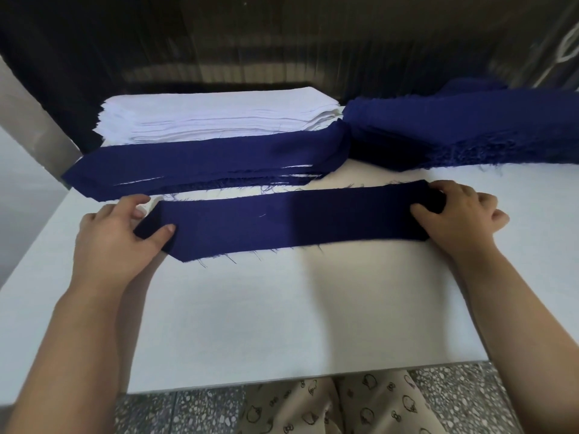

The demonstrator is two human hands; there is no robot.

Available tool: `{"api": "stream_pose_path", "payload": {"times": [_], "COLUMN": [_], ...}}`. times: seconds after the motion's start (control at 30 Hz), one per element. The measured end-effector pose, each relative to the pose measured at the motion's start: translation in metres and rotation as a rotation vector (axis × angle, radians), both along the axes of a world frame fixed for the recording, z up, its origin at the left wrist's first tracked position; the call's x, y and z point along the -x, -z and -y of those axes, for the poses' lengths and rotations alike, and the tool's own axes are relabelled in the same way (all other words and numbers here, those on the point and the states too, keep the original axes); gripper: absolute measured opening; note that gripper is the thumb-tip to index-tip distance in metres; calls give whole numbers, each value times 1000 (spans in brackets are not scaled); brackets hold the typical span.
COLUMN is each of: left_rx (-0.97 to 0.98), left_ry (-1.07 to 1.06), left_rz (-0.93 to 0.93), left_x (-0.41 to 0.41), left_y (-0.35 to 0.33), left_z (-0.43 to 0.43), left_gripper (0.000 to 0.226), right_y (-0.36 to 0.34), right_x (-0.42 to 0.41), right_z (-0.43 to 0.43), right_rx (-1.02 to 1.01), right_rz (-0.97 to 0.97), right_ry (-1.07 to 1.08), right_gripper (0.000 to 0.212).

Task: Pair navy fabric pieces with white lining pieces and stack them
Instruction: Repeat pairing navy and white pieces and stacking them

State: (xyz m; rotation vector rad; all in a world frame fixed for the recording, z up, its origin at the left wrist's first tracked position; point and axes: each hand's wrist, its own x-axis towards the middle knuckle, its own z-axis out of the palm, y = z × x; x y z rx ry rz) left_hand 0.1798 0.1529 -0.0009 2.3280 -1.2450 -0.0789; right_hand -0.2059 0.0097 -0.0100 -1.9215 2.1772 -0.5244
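Navy strip lies flat across the white table. L hand pinches its pointed end, thumb on top; R hand grips the other end. Just behind: paired stack, then white lining stack; navy pile back right.

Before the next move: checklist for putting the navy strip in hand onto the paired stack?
1. Left hand grips the pointed end of the navy strip: ok.
2. Right hand grips the other end: ok.
3. Strip lies flat and unfolded on the table: ok.
4. Strip backed by white lining: cannot tell, it would be white against the white table.
5. Strip's point faces the same side as the point of the paired stack: ok.
6. Top of the paired stack is free: ok.
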Motion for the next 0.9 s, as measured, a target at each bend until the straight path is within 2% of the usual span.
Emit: {"api": "stream_pose_path", "payload": {"times": [0.07, 0.23, 0.33, 0.4, 0.6, 0.8, 0.9], "left_rx": [9, 58, 144, 205, 371, 353, 303], "left_ry": [48, 149, 127, 136, 205, 308, 295], "left_rz": [-6, -63, -239, -322, -635, -720, -680], "left_x": [3, 7, 5, 2, -6, -17, -15], "left_y": [-2, 0, -2, -3, 4, 12, 13], "left_z": [1, 0, -3, -5, -8, -12, -13], "left_gripper": [48, 41, 38, 39, 37, 38, 20], "right_y": [0, 0, -1, -1, 0, 1, 2], "right_x": [-2, -4, -4, -5, -4, -4, -4], "right_z": [0, -2, -7, -8, -8, -9, -10], "right_rx": [19, 97, 203, 275, 412, 424, 407], "right_rz": [-6, 123, 250, 247, 342, 347, 375], "right_ry": [-10, -145, -246, -272, -294, -283, -274], "right_gripper": [53, 51, 56, 55, 28, 23, 22]}}
